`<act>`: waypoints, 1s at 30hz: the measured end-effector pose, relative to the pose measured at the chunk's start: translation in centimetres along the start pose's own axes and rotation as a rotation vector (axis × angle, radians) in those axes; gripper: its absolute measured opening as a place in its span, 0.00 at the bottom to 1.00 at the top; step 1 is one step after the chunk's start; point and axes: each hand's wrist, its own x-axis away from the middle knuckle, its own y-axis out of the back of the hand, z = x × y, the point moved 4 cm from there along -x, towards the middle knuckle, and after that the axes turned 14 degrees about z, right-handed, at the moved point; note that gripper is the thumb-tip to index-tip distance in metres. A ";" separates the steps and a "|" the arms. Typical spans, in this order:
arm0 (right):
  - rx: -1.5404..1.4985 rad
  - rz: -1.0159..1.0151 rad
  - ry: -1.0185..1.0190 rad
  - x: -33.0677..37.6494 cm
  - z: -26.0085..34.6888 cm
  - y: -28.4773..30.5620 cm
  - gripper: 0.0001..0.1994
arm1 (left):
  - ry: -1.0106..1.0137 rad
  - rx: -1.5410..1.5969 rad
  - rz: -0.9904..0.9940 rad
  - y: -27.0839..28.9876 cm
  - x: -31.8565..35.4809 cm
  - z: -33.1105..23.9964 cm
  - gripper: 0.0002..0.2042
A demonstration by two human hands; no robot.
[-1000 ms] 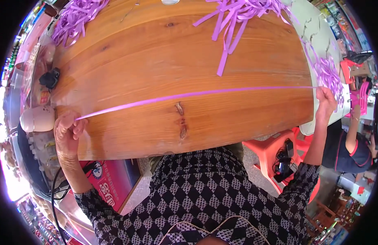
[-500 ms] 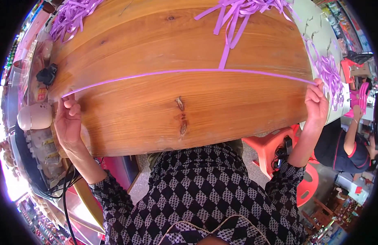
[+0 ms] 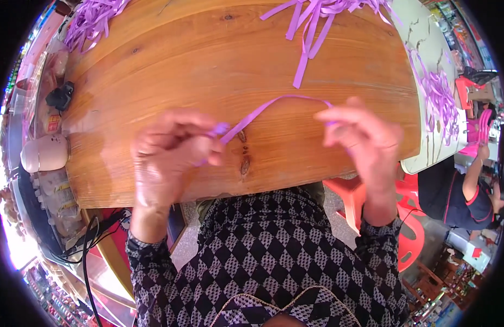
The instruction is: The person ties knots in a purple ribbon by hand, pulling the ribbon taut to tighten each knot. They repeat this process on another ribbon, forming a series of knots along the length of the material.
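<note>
A narrow purple ribbon [image 3: 258, 111] arches slackly between my two hands above the wooden table [image 3: 181, 82]. My left hand [image 3: 173, 150] is closed on one part of it, with a small purple bunch at the fingertips. On the other side my right hand [image 3: 366, 139] pinches the ribbon between thumb and fingers; that hand is somewhat blurred. A pile of purple ribbons [image 3: 322, 16] lies at the far edge, a few strands trailing toward me. Another ribbon heap [image 3: 94, 22] rests at the far left corner.
More purple ribbons [image 3: 440, 101] lie on a pale marbled table [image 3: 426, 158] at the right. A pink rounded object [image 3: 45, 154] and a small black item [image 3: 60, 97] stand along the left. A red plastic stool [image 3: 347, 193] is below the right edge. Another person [image 3: 461, 191] sits farther right.
Both hands have come inward from the table's sides. The ribbon, stretched taut across the table before, now hangs loose in a short arch between them.
</note>
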 end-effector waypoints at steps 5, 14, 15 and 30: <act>0.201 0.168 0.241 -1.7 1.7 -4.0 0.12 | 0.101 0.134 0.199 -2.5 -0.3 1.9 0.08; 0.136 0.083 0.326 -0.9 0.7 -5.4 0.11 | 0.157 0.236 0.150 -3.3 0.2 3.1 0.08; 0.177 0.075 0.385 -0.9 0.9 -5.4 0.11 | 0.171 0.257 0.096 -3.5 0.2 3.2 0.09; 0.058 -0.024 0.207 0.1 0.5 -6.0 0.09 | -0.045 0.238 0.006 -5.1 1.1 3.7 0.07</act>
